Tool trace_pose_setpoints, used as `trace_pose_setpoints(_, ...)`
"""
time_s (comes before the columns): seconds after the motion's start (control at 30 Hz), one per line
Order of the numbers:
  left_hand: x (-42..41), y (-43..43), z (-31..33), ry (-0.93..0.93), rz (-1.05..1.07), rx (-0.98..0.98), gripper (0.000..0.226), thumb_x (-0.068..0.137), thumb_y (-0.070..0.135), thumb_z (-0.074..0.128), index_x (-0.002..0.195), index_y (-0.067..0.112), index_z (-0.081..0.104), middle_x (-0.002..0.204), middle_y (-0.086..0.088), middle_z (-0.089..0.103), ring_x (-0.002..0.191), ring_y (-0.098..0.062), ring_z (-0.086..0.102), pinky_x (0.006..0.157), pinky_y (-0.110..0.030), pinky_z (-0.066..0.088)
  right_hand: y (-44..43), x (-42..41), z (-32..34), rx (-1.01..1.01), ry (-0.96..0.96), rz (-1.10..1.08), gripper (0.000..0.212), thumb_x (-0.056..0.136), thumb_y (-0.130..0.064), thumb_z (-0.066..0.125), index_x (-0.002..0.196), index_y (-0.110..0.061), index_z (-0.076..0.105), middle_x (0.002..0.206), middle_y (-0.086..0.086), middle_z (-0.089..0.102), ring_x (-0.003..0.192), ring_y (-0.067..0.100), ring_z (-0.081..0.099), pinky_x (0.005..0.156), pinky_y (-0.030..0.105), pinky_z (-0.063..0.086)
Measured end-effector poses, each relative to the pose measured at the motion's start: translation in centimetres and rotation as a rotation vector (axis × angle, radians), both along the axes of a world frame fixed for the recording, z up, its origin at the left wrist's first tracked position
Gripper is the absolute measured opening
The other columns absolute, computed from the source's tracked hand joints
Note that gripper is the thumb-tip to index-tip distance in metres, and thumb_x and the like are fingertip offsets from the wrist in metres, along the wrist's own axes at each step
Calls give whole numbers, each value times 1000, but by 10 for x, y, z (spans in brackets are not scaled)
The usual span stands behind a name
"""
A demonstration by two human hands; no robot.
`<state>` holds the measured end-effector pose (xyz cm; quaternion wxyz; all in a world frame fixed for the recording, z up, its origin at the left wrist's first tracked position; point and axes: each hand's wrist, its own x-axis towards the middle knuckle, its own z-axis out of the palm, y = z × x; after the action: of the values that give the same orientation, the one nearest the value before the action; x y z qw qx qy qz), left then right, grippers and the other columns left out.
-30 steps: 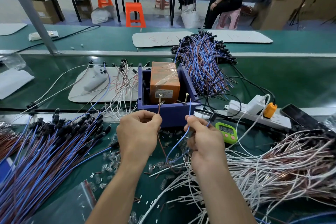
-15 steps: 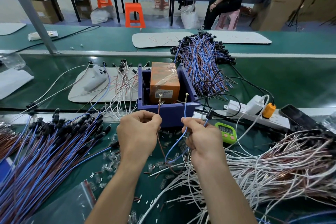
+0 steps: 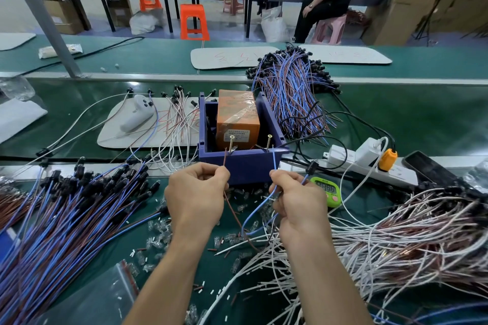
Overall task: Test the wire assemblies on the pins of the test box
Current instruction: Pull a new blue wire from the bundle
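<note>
The purple test box [image 3: 244, 163] stands in the middle of the green bench with an orange block [image 3: 236, 119] inside. Two screw pins rise from its near wall, the left pin [image 3: 231, 143] and the right pin [image 3: 269, 142]. My left hand [image 3: 196, 196] pinches a brown wire [image 3: 232, 210] whose tip reaches up to the foot of the left pin. My right hand [image 3: 297, 199] pinches the blue wire [image 3: 257, 212], its tip standing upright just below the right pin. Both wires loop down and join between my wrists.
A big pile of blue and brown assemblies [image 3: 60, 221] lies at the left, another bundle [image 3: 293, 92] behind the box, white and brown wires [image 3: 412, 232] at the right. A power strip [image 3: 369, 163], a green timer [image 3: 327, 190], a phone [image 3: 433, 169] and a white controller [image 3: 138, 112] lie around.
My right hand has shifted slightly left and brought the blue wire's tip upright under the right pin. My left hand holds the brown wire at the left pin as before.
</note>
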<state>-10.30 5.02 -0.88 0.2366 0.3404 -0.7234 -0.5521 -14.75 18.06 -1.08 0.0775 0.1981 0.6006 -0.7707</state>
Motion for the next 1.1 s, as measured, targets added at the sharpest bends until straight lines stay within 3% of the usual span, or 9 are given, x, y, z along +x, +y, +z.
trace_pose_setpoints(0.17, -4, -3, -5, -11, 29, 1, 19, 79, 29, 76, 61, 36, 75, 55, 16, 69, 47, -1, 65, 37, -10, 39, 0, -7, 1, 14, 4, -8, 25, 88, -1, 72, 64, -8, 66, 48, 2, 54, 32, 8, 29, 36, 19, 26)
trace_pose_setpoints(0.27, -7, -3, -6, -39, 11, -29, 17, 79, 30, 76, 62, 30, 74, 55, 18, 69, 51, 3, 65, 40, -13, 41, -2, -8, 1, 47, 15, 19, 30, 86, 0, 73, 59, -11, 66, 49, 1, 56, 33, 7, 30, 43, 23, 29)
trace_pose_setpoints(0.4, -8, -2, -8, -52, 3, -49, 16, 78, 30, 76, 62, 30, 75, 55, 18, 69, 52, 2, 66, 48, -19, 44, -3, -9, 0, 53, 13, 29, 39, 84, 0, 74, 48, -13, 66, 48, 1, 56, 35, 8, 30, 51, 28, 28)
trace_pose_setpoints(0.57, -7, -2, -7, -55, -3, -53, 17, 79, 29, 76, 62, 30, 74, 55, 18, 68, 51, 3, 65, 40, -9, 38, -2, -8, 1, 45, 11, 27, 42, 85, 0, 74, 46, -14, 66, 47, 1, 56, 33, 8, 28, 48, 27, 28)
trace_pose_setpoints(0.67, -7, -2, -6, -56, 2, -52, 17, 79, 29, 76, 62, 30, 75, 55, 19, 69, 52, 3, 66, 45, -15, 44, 0, -7, 1, 34, 7, 9, 39, 85, -1, 73, 49, -14, 65, 47, 0, 55, 32, 7, 32, 51, 27, 29)
trace_pose_setpoints(0.73, -7, -2, -6, -50, 19, -37, 17, 79, 29, 76, 62, 30, 75, 56, 18, 69, 53, 2, 67, 46, -17, 46, 2, -5, 1, 26, 5, 7, 32, 86, -1, 73, 57, -13, 65, 48, 0, 53, 32, 7, 31, 48, 27, 29)
trace_pose_setpoints(0.87, -6, -3, -5, -28, 50, -25, 18, 79, 26, 75, 61, 28, 74, 54, 17, 69, 50, 1, 66, 39, -10, 41, 9, 1, -1, 10, -2, 8, 31, 87, 0, 72, 59, -12, 64, 51, 3, 53, 35, 9, 31, 43, 25, 28)
trace_pose_setpoints(1.1, -7, 2, -3, -36, -18, -85, 17, 77, 28, 75, 66, 41, 75, 54, 17, 68, 51, 1, 65, 47, -20, 45, 16, 6, -6, -2, -20, -13, 31, 87, 0, 72, 60, -12, 61, 55, 5, 49, 36, 11, 25, 36, 21, 25)
